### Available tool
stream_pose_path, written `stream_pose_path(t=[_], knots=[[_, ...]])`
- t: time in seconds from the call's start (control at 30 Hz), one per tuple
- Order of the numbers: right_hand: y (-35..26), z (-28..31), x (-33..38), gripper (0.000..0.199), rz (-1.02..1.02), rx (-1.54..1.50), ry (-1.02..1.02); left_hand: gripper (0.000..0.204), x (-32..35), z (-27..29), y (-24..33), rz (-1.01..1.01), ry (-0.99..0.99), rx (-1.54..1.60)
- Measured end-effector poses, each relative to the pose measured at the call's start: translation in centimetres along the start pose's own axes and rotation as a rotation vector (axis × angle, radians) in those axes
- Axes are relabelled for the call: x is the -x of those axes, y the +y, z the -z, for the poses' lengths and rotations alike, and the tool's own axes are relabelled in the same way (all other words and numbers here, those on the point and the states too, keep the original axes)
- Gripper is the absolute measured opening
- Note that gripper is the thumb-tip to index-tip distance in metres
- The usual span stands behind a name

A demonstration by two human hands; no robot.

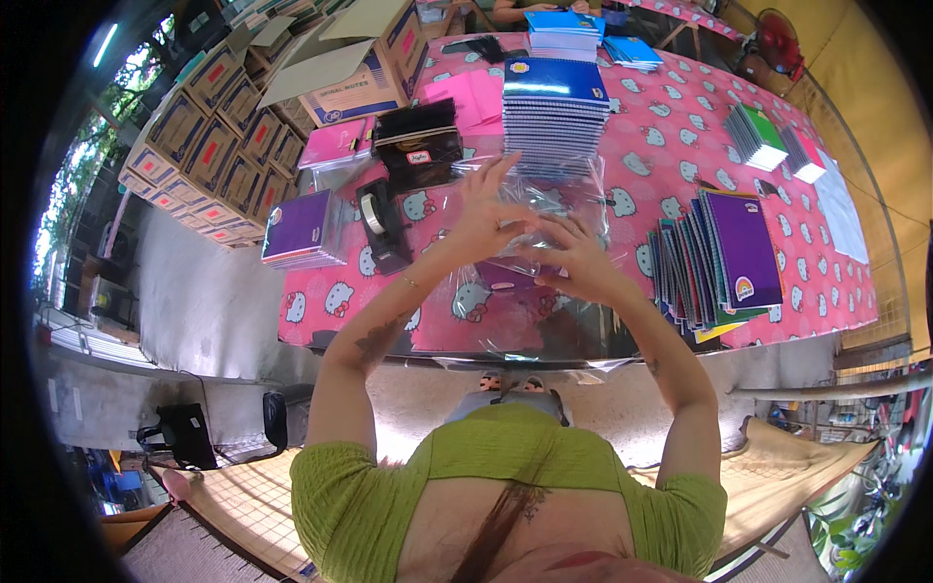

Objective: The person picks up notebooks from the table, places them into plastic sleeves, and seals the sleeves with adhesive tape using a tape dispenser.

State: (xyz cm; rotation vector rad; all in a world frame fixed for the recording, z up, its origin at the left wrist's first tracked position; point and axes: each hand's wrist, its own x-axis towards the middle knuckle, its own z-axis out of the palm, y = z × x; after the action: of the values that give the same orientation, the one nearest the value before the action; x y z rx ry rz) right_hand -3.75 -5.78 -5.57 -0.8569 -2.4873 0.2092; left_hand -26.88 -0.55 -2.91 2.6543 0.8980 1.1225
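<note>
Both bare hands are at work over a clear plastic film, which lies crinkled and shiny under and just beyond the fingers. The left hand has its fingers spread and raised; the right hand bends its fingers inward close beside it. From here I cannot tell whether either one pinches the film. Just under them a purple notebook shows partly through the plastic. Straight beyond the hands rises a tall stack of blue spiral notebooks. Left of the grip stand a black tape dispenser and, farther out, a pile of purple notebooks. To its right leans a row of spiral notebooks, purple cover outermost. Everything rests on a pink cat-print tablecloth.
</note>
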Motion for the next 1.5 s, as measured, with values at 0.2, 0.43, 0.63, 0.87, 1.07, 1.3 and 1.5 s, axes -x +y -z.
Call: stream_pose_path(t=[0.2, 0.43, 0.63, 0.87, 1.07, 1.3, 1.5], knots=[[-1.1, 0.3, -0.3, 0.047, -0.033, -0.043, 0.038, 0.063, 0.0, -2.4, 0.0, 0.238, 0.003, -0.029], [2.7, 1.3, -3.0, 0.037, -0.267, -0.502, 0.357, 0.052, -0.7, 3.7, 3.9, 0.214, -0.049, 0.303], [5.7, 1.8, -8.1, 0.043, -0.698, -1.002, -0.087, 0.029, -2.2, 7.7, 4.2, 0.541, 0.164, 0.714], [6.0, 1.1, -7.3, 0.045, -0.485, -1.253, 0.059, 0.048, -2.1, 0.6, -2.8, 0.593, -0.214, 0.632], [6.7, 1.2, -7.3, 0.060, -0.446, -1.092, -0.178, 0.060, 0.1, 0.5, -5.9, 0.525, -0.112, 0.996], [2.8, 2.6, -4.6, 0.060, -0.179, -0.840, 0.043, 0.065, 2.4, 2.9, -3.6, 0.604, -0.435, 0.795], [0.2, 1.4, -1.4, 0.045, -0.132, -0.192, 0.060, 0.039, 5.2, 2.1, 1.8, -0.027, -0.123, -0.094]])
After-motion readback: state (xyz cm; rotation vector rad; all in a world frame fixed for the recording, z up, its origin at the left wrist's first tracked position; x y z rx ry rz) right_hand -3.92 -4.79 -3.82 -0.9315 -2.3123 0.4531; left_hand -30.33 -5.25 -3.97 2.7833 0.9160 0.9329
